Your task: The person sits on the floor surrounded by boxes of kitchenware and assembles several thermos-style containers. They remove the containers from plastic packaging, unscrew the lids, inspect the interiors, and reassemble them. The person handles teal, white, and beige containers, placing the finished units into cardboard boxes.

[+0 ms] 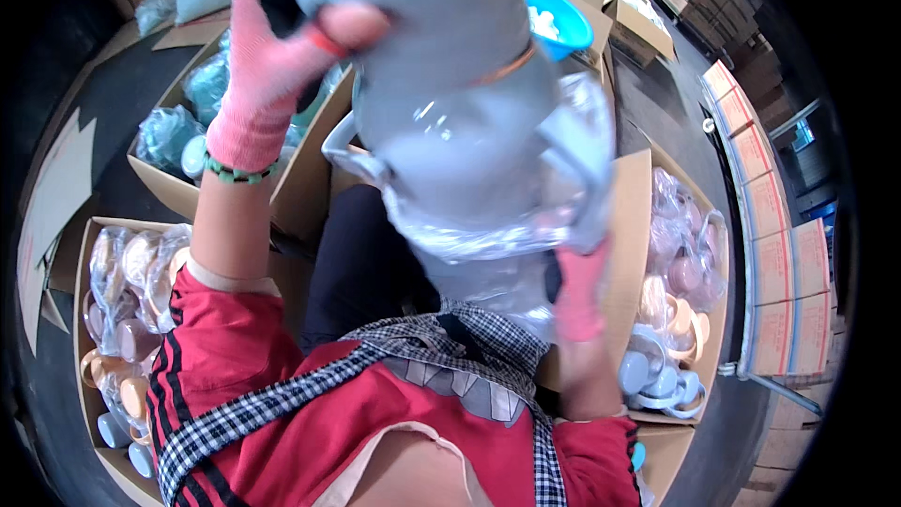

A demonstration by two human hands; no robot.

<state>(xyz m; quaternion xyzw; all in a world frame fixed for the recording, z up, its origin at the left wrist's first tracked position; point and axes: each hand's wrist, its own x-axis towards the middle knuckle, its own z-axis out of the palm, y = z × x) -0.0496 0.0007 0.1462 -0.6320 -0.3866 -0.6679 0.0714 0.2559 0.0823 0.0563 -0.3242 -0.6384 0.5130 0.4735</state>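
Close in front of me is a glossy grey-blue stack of mugs (441, 122) with handles, slightly smeared by motion. An orange-brown line runs round it where one piece meets another. Clear plastic wrap (469, 242) covers its lower end. My left hand (272, 56), in a pink glove with the thumb tip bare, is closed on the top mug by its handle. Lower right, my right hand (580, 282), gloved in pink, grips the wrapped lower end; its fingers are partly hidden behind the plastic and a handle.
Open cartons surround me: mugs in plastic at left (84, 319) and right (721, 338), teal wrapped pieces (164, 141) at the far left. A bright blue basin (572, 33) with white bits sits beyond the stack. Stacked cartons (774, 253) line the right side.
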